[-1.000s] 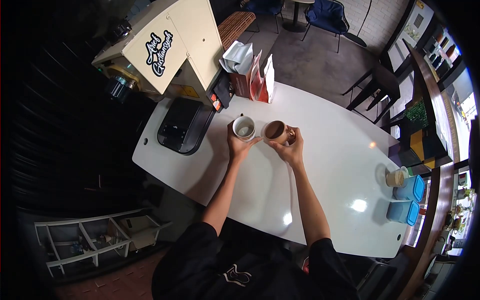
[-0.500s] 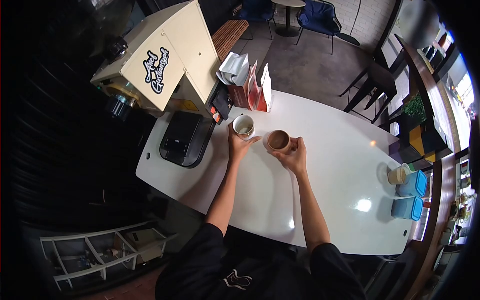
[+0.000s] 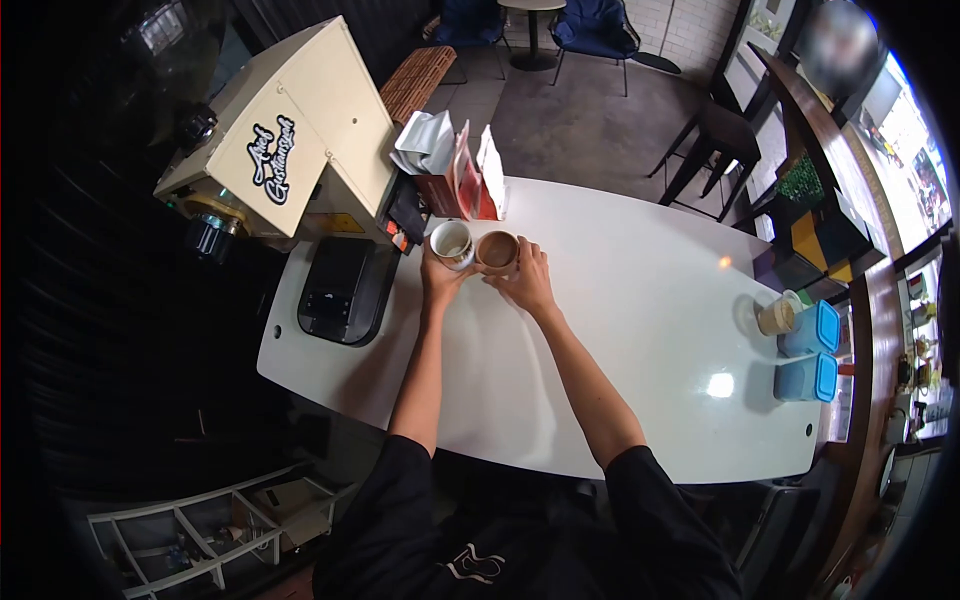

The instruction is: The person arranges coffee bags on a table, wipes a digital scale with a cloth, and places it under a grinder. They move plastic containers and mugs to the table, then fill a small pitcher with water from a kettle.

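Observation:
Two cups stand side by side at the back left part of the white table (image 3: 640, 300), touching or nearly touching. My left hand (image 3: 440, 280) is wrapped round the white cup (image 3: 452, 240), whose inside looks pale. Around the right side of the brown cup (image 3: 498, 252) curl the fingers of my right hand (image 3: 528, 282). Both cups are upright and seen from above. The fingertips of both hands come close together in front of the cups.
A cream machine (image 3: 290, 130) and a black scale-like device (image 3: 348, 290) are at the left. Behind the cups sits a red box (image 3: 440, 195) with packets. Two blue-lidded containers (image 3: 805, 378) and a beige cup (image 3: 777, 316) stand at the right.
My right hand has brought the brown cup left, beside the white cup. The camera view has shifted slightly, and the white cup stays in my left hand.

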The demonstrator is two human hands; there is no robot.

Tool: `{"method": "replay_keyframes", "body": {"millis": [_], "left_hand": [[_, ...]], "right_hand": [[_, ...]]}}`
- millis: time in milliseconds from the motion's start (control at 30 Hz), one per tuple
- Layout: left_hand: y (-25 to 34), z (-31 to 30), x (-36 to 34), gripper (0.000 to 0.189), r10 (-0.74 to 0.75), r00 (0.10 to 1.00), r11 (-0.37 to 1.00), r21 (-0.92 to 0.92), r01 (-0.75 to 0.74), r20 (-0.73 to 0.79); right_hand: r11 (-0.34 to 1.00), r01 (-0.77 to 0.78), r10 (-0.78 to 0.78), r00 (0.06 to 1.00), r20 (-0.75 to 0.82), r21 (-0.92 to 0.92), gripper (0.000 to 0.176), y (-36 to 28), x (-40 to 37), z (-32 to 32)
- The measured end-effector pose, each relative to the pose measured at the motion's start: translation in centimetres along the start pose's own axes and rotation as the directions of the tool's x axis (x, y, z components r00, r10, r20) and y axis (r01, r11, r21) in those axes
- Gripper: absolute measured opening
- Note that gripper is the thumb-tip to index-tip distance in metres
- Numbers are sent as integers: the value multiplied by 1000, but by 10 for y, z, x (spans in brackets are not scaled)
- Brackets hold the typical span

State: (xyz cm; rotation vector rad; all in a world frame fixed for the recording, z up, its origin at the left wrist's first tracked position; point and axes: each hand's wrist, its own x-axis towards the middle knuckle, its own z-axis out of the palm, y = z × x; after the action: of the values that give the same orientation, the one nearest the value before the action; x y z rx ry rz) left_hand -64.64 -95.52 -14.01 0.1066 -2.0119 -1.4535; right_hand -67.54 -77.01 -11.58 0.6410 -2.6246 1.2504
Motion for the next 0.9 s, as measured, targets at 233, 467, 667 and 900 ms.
{"method": "replay_keyframes", "body": {"millis": [233,467,667,900], "left_hand": [[-38,-32,-75,99,-212,975,853,473,220,-72],[239,157,-138,26,-237,462,926,55,373,854],[396,343,-261,22,274,35,919,-273,283,961],[557,465,-470,32,582,-387,812,-491,314,715]], "right_hand": [[984,-98,108,992,-64,148,68,17,-62,-101],[933,-341,354,818,-453,113,23,93,-200,-313],[826,-543,410,395,-822,151,19,76,-396,-474],[720,-673,226,-2,-974,169,13,39,-646,-604]]}}
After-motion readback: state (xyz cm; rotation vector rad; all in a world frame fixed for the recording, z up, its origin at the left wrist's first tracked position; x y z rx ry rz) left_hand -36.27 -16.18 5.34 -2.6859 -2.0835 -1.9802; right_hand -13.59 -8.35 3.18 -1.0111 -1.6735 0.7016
